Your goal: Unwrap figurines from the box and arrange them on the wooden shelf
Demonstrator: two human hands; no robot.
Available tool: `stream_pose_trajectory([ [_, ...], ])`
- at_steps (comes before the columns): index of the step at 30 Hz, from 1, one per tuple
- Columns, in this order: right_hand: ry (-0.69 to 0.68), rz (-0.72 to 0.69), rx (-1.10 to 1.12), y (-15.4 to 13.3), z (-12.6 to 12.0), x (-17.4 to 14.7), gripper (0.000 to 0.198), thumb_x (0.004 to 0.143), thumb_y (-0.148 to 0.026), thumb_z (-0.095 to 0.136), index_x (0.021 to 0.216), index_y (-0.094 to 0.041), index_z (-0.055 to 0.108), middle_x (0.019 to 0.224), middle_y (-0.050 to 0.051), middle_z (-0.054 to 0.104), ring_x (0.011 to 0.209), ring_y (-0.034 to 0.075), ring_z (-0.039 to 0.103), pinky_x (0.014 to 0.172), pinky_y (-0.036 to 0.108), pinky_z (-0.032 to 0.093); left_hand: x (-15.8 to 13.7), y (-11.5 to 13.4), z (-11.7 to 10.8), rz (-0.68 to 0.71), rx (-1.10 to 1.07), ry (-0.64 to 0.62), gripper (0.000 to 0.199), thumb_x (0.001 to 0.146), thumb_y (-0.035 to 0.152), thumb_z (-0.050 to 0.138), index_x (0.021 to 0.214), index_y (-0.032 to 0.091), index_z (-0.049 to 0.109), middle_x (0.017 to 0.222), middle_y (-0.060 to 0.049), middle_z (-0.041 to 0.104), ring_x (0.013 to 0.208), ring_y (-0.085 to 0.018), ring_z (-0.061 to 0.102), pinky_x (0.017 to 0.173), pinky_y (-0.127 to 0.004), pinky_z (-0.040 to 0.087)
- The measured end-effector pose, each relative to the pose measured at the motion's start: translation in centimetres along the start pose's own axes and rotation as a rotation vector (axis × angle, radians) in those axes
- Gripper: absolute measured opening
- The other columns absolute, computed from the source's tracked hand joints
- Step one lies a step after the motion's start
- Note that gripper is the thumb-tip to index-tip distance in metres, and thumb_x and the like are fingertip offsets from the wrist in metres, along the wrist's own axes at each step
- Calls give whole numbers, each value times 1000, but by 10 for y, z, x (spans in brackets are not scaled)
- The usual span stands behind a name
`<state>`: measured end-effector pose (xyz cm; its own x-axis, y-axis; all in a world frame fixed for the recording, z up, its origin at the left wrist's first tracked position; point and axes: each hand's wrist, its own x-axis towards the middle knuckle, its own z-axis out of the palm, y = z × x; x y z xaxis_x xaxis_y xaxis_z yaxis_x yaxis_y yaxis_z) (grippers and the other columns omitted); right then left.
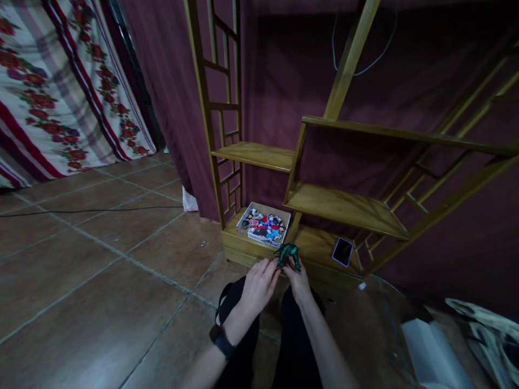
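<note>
A flowered cloth (52,102) hangs at far left, beyond the tiled floor (154,270). An open box (271,209) of small colourful pieces sits on the bottom shelf (314,243). Just in front of it, the person's left hand (258,283) and right hand (298,278) grip a green toy (288,254) between them — then, farther right, a dark-screened tablet (343,252) lies on that shelf.

Green figurine (288,250), perhaps black-striped

two hands (258,282), one green figure (288,252), one open box (271,209), one wristwatch (222,341), one dark-screened tablet (343,252); the box's small pieces (267,227) are too jumbled to count.
</note>
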<state>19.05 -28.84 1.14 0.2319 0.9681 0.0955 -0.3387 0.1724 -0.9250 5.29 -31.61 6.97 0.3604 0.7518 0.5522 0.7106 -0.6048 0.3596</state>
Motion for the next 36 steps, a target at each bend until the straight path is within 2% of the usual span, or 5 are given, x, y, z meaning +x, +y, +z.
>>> stream_pose_trajectory([
  [7, -11, 43, 94, 21, -16, 5, 40, 57, -28, 71, 95, -23, 62, 98, 4, 67, 95, 22, 60, 88, 39, 43, -2, -5, 10, 171, 135, -79, 31, 88, 22, 36, 116, 18, 49, 97, -10, 58, 87, -19, 56, 77, -33, 43],
  [14, -77, 32, 14, 36, -29, 12, 36, 61, -41, 68, 93, -26, 61, 96, 5, 66, 93, 21, 60, 83, 38, 45, -6, -11, 24, 194, 147, -77, 31, 87, 21, 37, 116, 19, 49, 94, -9, 58, 83, -17, 55, 77, -32, 40],
  [23, -109, 114, 104, 38, -34, 30, 42, 57, -40, 70, 96, -25, 61, 94, 5, 67, 89, 22, 60, 83, 40, 45, 16, -13, 33, 336, 191, -151, 31, 87, 17, 35, 116, 16, 46, 90, -9, 56, 83, -18, 53, 77, -34, 36],
  [28, -98, 151, 120, 42, -40, 38, 41, 58, -35, 68, 97, -23, 63, 94, 7, 67, 88, 23, 60, 81, 40, 45, 23, -21, 38, 396, 179, -190, 30, 88, 16, 34, 116, 15, 46, 91, -10, 57, 85, -17, 53, 78, -33, 36],
  [36, -10, 81, 15, 46, -44, 48, 45, 55, -35, 71, 97, -21, 63, 95, 6, 67, 86, 22, 60, 81, 39, 44, 22, -41, 50, 467, 200, -218, 31, 88, 11, 32, 116, 13, 45, 91, -10, 59, 84, -17, 54, 78, -33, 36],
])
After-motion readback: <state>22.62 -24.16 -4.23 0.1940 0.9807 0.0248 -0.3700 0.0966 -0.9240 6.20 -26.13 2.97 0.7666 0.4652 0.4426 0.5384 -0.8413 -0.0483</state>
